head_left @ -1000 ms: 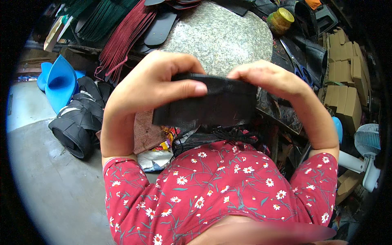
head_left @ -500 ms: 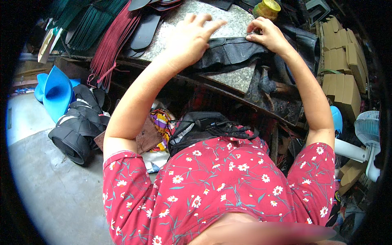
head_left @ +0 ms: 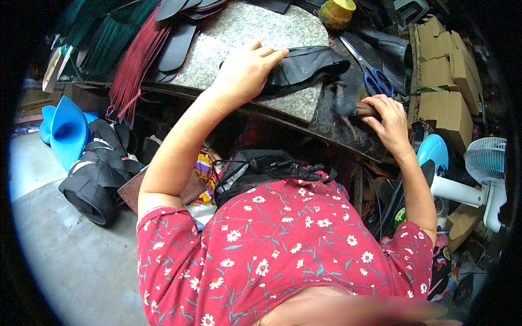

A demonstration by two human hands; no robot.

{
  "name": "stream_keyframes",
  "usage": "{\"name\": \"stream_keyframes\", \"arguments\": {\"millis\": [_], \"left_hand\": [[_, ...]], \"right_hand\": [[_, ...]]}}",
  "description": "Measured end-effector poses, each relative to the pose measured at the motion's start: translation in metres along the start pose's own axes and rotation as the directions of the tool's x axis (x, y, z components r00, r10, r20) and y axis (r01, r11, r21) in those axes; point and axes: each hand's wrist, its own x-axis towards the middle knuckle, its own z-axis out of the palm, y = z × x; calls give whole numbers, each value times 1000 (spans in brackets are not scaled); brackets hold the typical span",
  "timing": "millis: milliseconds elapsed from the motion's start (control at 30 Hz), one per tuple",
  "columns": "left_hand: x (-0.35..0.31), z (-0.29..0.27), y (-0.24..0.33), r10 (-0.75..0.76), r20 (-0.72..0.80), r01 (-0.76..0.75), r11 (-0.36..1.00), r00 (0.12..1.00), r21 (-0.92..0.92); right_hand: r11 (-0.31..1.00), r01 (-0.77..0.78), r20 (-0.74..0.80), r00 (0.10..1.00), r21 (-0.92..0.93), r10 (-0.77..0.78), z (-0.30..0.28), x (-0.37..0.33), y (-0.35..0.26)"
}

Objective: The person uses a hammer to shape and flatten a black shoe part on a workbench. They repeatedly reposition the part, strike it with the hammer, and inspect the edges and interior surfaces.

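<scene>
My left hand (head_left: pixel 246 73) is closed on the left end of a folded black leather piece (head_left: pixel 307 66), its fingertips partly hidden behind the hand. The leather lies across a speckled pale stone slab (head_left: pixel 217 46). On the bench to the right, my right hand (head_left: pixel 389 120) has its fingers curled round the wooden handle of a hammer (head_left: pixel 343 103), whose dark head looks blurred and points toward the slab. Just beyond that hand lie scissors (head_left: pixel 375 79) with blue handles, blades angled away to the left.
Bundled red strips (head_left: pixel 140 65) and dark shoe soles (head_left: pixel 179 51) crowd the bench's far left. A yellow-green jar (head_left: pixel 337 13) stands at the back. Cardboard boxes (head_left: pixel 446 111) and a white fan (head_left: pixel 484 163) are at right. Black rolled material (head_left: pixel 89 190) sits at lower left.
My right hand has left the leather and come nearer, onto the hammer handle, uncovering the scissors. My left hand, raised and spread before, has come down onto the leather.
</scene>
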Motion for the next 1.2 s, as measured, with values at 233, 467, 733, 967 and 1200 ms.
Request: {"name": "stream_keyframes", "arguments": {"millis": [233, 467, 733, 967, 1200], "left_hand": [[-1, 2, -1, 14, 44, -15, 1000, 999, 19], [-3, 2, -12, 56, -40, -58, 996, 998, -66], [0, 3, -17, 31, -39, -35, 993, 999, -115], [-2, 6, -16, 25, -74, -32, 995, 997, -94], [-6, 6, -14, -9, -86, 0, 995, 996, -100]], "right_hand": [[629, -100, -271, 842, 771, 466, -18, 53, -3], [934, -341, -152, 923, 107, 355, -10, 92, -33], [963, -65, -474, 860, 263, 187, 4, 98, -42], [813, -10, -439, 838, 582, 324, 9, 101, -44], [991, -19, -429, 900, 132, 75, 16, 110, -54]]}}
